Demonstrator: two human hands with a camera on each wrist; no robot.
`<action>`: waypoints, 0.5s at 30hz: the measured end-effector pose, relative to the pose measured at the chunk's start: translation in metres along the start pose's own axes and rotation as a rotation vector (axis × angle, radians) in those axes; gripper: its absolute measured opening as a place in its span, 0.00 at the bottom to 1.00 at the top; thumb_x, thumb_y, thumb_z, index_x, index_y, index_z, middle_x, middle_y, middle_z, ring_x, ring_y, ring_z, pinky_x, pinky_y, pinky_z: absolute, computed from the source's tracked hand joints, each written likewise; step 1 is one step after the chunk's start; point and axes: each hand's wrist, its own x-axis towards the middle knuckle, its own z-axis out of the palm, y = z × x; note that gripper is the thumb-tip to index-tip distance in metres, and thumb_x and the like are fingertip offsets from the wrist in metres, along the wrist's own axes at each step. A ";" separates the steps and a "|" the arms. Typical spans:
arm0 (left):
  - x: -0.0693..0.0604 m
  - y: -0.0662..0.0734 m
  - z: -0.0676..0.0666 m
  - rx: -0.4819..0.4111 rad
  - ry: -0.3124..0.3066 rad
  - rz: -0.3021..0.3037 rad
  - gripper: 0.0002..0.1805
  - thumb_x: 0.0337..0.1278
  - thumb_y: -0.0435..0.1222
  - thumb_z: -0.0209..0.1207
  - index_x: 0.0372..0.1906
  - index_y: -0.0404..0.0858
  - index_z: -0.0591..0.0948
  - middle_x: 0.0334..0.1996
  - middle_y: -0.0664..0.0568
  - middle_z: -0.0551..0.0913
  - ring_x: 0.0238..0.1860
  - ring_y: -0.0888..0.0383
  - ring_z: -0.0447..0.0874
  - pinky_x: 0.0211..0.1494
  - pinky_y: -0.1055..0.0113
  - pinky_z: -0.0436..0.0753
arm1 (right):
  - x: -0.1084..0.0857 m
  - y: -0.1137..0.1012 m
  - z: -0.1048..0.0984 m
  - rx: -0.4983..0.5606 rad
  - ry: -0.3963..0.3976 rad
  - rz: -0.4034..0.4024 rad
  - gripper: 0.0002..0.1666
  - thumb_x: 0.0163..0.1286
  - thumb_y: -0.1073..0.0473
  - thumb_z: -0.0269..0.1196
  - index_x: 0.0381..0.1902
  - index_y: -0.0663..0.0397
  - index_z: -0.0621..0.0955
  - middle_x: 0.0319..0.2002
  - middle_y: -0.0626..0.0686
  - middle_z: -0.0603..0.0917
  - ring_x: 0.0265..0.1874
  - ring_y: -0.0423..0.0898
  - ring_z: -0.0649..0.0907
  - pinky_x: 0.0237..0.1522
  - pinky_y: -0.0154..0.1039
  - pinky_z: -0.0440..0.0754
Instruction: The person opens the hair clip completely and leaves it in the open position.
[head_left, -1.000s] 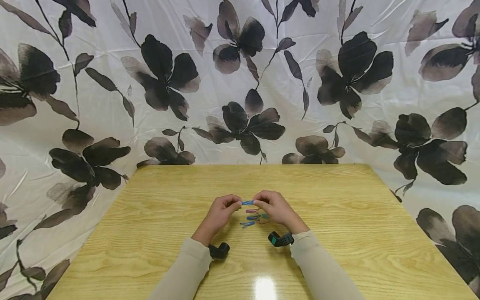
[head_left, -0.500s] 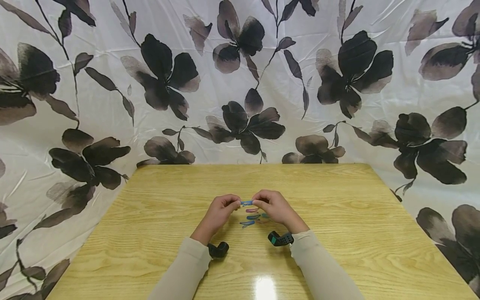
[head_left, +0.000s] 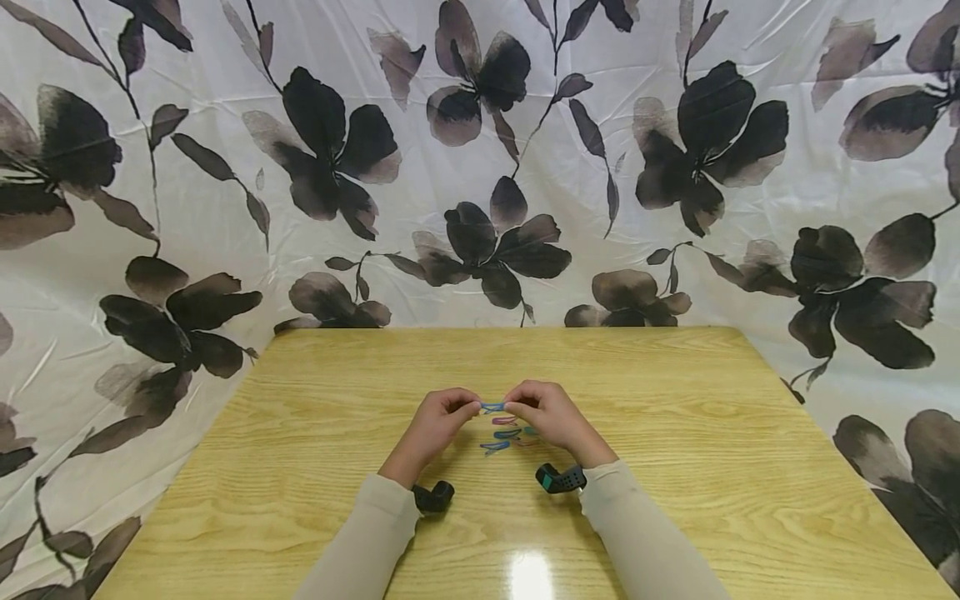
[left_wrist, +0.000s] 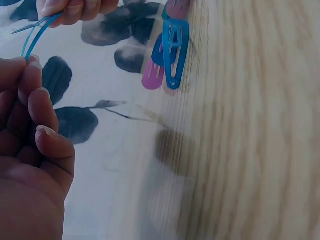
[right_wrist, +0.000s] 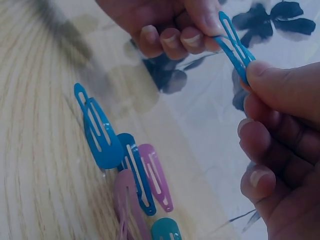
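Note:
A blue snap hair clip (head_left: 492,407) is held in the air between both hands. My left hand (head_left: 442,423) pinches one end with thumb and fingertips. At the other end, the wide one, my right hand (head_left: 553,418) pinches it between thumb and forefinger. In the right wrist view this hair clip (right_wrist: 244,75) is sprung, its inner tongue standing away from the frame. Below the hands lie loose hair clips: a blue one (right_wrist: 107,154), a darker blue one (right_wrist: 130,162), a purple one (right_wrist: 156,175), a pink one (right_wrist: 125,192) and a partly cut-off teal one (right_wrist: 165,230).
The wooden table (head_left: 330,375) stretches around the hands. A floral cloth (head_left: 480,150) hangs behind it and at both sides. Black wrist cameras (head_left: 433,497) sit on both wrists, the right one (head_left: 558,479) low over the table. Light glares near the front edge.
The held clip's tongue has spread apart from its frame and now dips below it. Both hands have shifted very slightly to the left. The loose clips have stayed put.

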 end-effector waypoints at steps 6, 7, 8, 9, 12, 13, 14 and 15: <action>0.001 0.001 -0.003 0.039 0.012 -0.022 0.08 0.66 0.41 0.59 0.39 0.44 0.86 0.38 0.53 0.84 0.37 0.57 0.78 0.41 0.63 0.77 | 0.002 0.002 0.002 -0.008 0.011 0.016 0.06 0.69 0.53 0.63 0.38 0.45 0.85 0.36 0.46 0.85 0.35 0.48 0.84 0.38 0.35 0.81; 0.002 0.001 -0.003 0.041 0.014 -0.023 0.07 0.66 0.41 0.59 0.39 0.45 0.86 0.38 0.53 0.84 0.37 0.57 0.78 0.41 0.62 0.77 | 0.002 0.003 0.002 -0.014 0.016 0.018 0.06 0.68 0.53 0.63 0.37 0.45 0.85 0.36 0.46 0.85 0.34 0.47 0.83 0.37 0.35 0.80; 0.002 0.001 -0.003 0.043 0.014 -0.028 0.07 0.65 0.41 0.59 0.39 0.46 0.86 0.38 0.53 0.84 0.37 0.57 0.78 0.41 0.62 0.76 | 0.003 0.003 0.002 -0.016 0.020 0.013 0.06 0.68 0.53 0.63 0.37 0.45 0.86 0.36 0.46 0.85 0.34 0.46 0.83 0.37 0.35 0.80; 0.002 0.001 -0.003 0.045 0.012 -0.029 0.07 0.65 0.41 0.59 0.39 0.46 0.86 0.38 0.53 0.84 0.37 0.56 0.78 0.40 0.62 0.76 | 0.003 0.003 0.003 -0.022 0.023 0.013 0.06 0.68 0.53 0.63 0.37 0.45 0.86 0.36 0.46 0.84 0.33 0.45 0.83 0.37 0.35 0.80; 0.002 0.000 -0.004 0.061 0.001 -0.040 0.06 0.65 0.41 0.60 0.39 0.46 0.86 0.37 0.53 0.84 0.35 0.56 0.77 0.38 0.63 0.76 | 0.003 0.004 0.003 -0.050 0.031 0.011 0.05 0.68 0.53 0.63 0.36 0.44 0.86 0.35 0.44 0.84 0.30 0.41 0.80 0.35 0.35 0.79; 0.002 0.000 -0.004 0.068 -0.005 -0.044 0.06 0.65 0.41 0.60 0.40 0.46 0.86 0.37 0.53 0.84 0.34 0.57 0.76 0.37 0.63 0.76 | 0.003 0.004 0.004 -0.060 0.033 0.010 0.05 0.68 0.53 0.63 0.36 0.43 0.86 0.35 0.44 0.84 0.30 0.40 0.79 0.35 0.35 0.78; 0.002 0.000 -0.004 0.082 -0.009 -0.046 0.06 0.65 0.41 0.60 0.40 0.46 0.86 0.37 0.53 0.84 0.34 0.57 0.76 0.37 0.64 0.76 | 0.004 0.004 0.004 -0.071 0.037 0.006 0.05 0.68 0.53 0.63 0.36 0.43 0.86 0.35 0.44 0.84 0.30 0.40 0.78 0.35 0.35 0.78; 0.003 0.000 -0.005 0.101 -0.013 -0.046 0.06 0.65 0.42 0.60 0.40 0.47 0.86 0.37 0.54 0.84 0.33 0.57 0.75 0.36 0.64 0.76 | 0.004 0.003 0.003 -0.083 0.040 0.004 0.05 0.68 0.52 0.63 0.36 0.41 0.86 0.35 0.43 0.84 0.30 0.40 0.78 0.34 0.34 0.77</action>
